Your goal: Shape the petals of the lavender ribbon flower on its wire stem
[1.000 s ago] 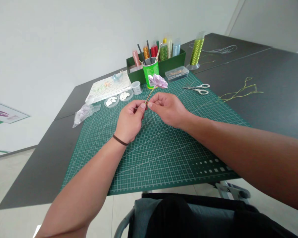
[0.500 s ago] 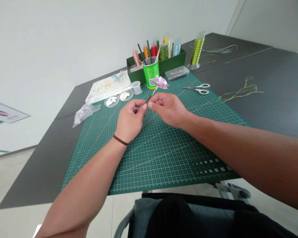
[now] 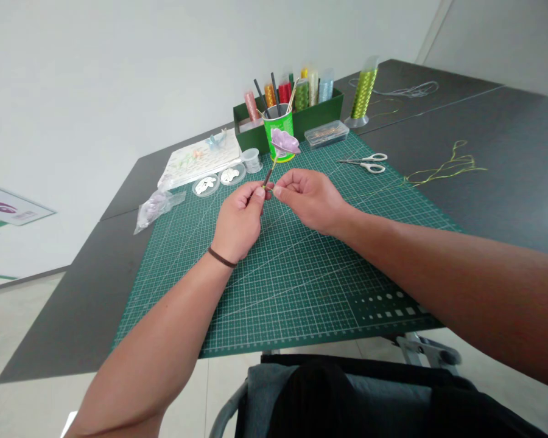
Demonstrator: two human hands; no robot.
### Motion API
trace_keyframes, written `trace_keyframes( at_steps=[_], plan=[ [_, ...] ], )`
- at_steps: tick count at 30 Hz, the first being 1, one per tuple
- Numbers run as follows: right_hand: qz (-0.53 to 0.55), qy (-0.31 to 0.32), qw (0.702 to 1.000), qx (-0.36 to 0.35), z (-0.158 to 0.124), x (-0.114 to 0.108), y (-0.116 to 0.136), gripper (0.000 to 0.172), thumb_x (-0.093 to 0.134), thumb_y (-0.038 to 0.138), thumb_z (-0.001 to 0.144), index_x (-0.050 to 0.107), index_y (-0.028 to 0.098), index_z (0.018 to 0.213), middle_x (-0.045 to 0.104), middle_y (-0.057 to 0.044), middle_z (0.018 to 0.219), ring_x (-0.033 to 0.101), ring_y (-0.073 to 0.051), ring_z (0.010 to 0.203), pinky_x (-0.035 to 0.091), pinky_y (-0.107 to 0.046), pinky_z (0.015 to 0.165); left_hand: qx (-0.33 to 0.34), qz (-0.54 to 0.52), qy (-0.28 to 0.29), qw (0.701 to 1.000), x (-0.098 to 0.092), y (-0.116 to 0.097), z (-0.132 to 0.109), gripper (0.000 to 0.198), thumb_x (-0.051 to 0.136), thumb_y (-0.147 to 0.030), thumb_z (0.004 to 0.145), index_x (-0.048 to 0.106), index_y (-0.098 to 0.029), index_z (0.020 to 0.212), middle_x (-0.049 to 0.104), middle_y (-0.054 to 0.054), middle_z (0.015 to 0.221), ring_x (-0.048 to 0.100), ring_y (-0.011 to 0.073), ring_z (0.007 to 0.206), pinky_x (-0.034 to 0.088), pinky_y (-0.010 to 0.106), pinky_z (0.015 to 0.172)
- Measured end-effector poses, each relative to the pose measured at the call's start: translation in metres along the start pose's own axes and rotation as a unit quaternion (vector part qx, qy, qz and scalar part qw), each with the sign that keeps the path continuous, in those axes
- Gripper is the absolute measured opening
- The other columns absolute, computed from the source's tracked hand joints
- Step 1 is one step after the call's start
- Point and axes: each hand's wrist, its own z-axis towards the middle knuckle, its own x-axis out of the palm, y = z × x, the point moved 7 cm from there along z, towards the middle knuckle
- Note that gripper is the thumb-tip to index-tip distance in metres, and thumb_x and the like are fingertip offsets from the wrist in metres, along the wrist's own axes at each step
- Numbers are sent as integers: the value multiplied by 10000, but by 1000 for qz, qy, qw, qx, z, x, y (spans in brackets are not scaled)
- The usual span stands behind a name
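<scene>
My left hand [image 3: 240, 213] pinches the thin stem [image 3: 267, 177] of an artificial flower, dark low down and yellowish higher up. Pale purple petals [image 3: 285, 141] top it, tilted in front of the green can. Close beside it, my right hand [image 3: 308, 198] has thumb and forefinger pressed together on a fine yellow-green thread, of which a short piece shows between the two hands. Both hands are above the green cutting mat [image 3: 301, 286]. Farther right on the table lies a loose tangle of yellow-green thread [image 3: 454, 165].
Behind the hands stand a green can [image 3: 271, 126] with sticks, a green box [image 3: 333, 108] of thread spools, and a clear case [image 3: 326, 134]. Scissors [image 3: 369, 163] and a green spool [image 3: 364, 94] are right. Small dishes [image 3: 206, 185], a white board [image 3: 178, 173] and a plastic bag [image 3: 154, 210] are left.
The flower has swung slightly left and its petals have turned, the stem now standing more upright. My right fingertips have parted a little from the stem. Both hands stay nearly in place.
</scene>
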Motion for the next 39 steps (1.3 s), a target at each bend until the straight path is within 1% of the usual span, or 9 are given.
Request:
trace_keyframes(
  at_steps=[3,8,11,20,27,30,33,36,39],
  plan=[
    [2,2,1000,-2,0,0,1,201,763,258,909,595,207,811,521,50,650,383,-98,565,286,-271,522,-7,9,-6,1000,-1,-1,0,202,607,-283,1031,795,-217,1001,677,5,738,528,136,625,437,265,592],
    [15,8,1000,-3,-1,1,2,182,738,258,911,586,214,821,504,58,640,371,-99,552,286,-269,513,-5,13,-19,1000,-3,-1,1,181,628,-266,1017,795,-209,980,703,11,778,555,137,665,452,265,620],
    [16,9,1000,-8,-2,1,3,181,731,254,912,582,216,817,493,62,632,371,-99,549,285,-268,512,-2,13,-16,1000,-3,-2,1,164,641,-260,1011,791,-205,972,703,8,779,566,134,676,463,265,639],
    [20,15,1000,-3,-1,2,4,180,725,248,919,576,214,825,494,62,636,392,-101,554,288,-270,519,-5,14,-10,1000,-2,-4,1,132,641,-211,1002,761,-194,951,654,-11,699,561,125,637,466,254,621],
    [30,27,999,-30,-1,3,2,186,726,273,923,578,207,831,481,68,627,379,-88,544,271,-253,500,-1,34,-12,999,-2,-4,0,90,684,-251,989,741,-184,969,687,-4,727,612,128,670,487,234,619],
    [26,28,999,-35,-1,3,3,170,716,255,918,581,206,826,475,71,617,378,-88,542,269,-250,498,-14,20,-2,1000,-1,-5,-1,93,690,-271,996,730,-188,978,679,-10,702,609,120,606,476,226,573],
    [23,27,999,-36,-2,3,4,155,696,233,919,581,205,819,470,72,607,370,-86,532,262,-251,493,-27,11,10,1000,1,-7,-1,71,685,-250,1002,719,-192,978,646,-29,647,574,108,524,437,220,516],
    [25,28,999,-33,-1,3,3,141,678,218,923,580,205,821,469,73,604,358,-84,521,254,-253,487,-31,2,11,999,2,-7,-1,47,683,-206,993,709,-192,956,614,-44,614,552,102,498,408,216,495],
    [25,33,999,-34,-1,4,2,151,695,232,922,578,206,830,472,73,610,357,-84,524,254,-253,494,-31,-13,11,999,1,-6,-1,32,704,-215,980,705,-194,955,626,-41,648,528,90,487,391,215,484]
  ],
)
